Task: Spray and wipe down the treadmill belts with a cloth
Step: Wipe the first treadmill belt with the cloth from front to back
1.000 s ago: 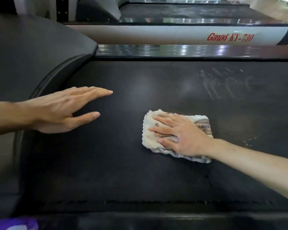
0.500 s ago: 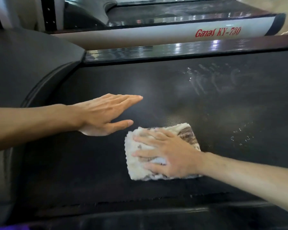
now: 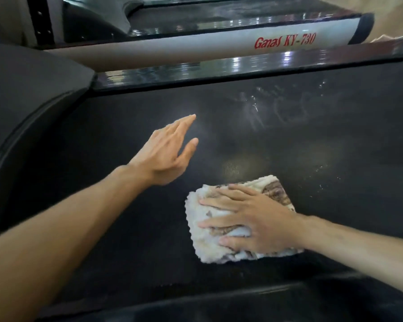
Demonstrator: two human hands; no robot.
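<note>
Here the right hand (image 3: 254, 219) lies flat on a folded cloth (image 3: 209, 249), its fingers spread and straight, pressing the cloth down onto the dark treadmill belt (image 3: 312, 147). The cloth is cream-white and fluffy with brown mottled markings, and it sits in the lower middle of the belt, near the belt's near edge; part of it shows beyond the fingertips and along the far side of the hand. The left hand (image 3: 165, 154) is stretched out over the belt to the left and beyond the cloth, fingers straight and close together, thumb held apart, holding nothing; whether it touches the belt or hangs just above it cannot be told. The two hands are apart, with bare belt between them. Farther out on the belt, faint wet streaks (image 3: 256, 110) and small shining droplets (image 3: 321, 169) catch the light. A glossy black side rail (image 3: 219, 68) runs along the belt's far edge, and a dark curved motor cover (image 3: 33, 84) rises at the left. Beyond the rail stands a neighbouring treadmill, its pale side panel (image 3: 196, 47) carrying red lettering (image 3: 285, 41) that reads "Ganas KY-730".
</note>
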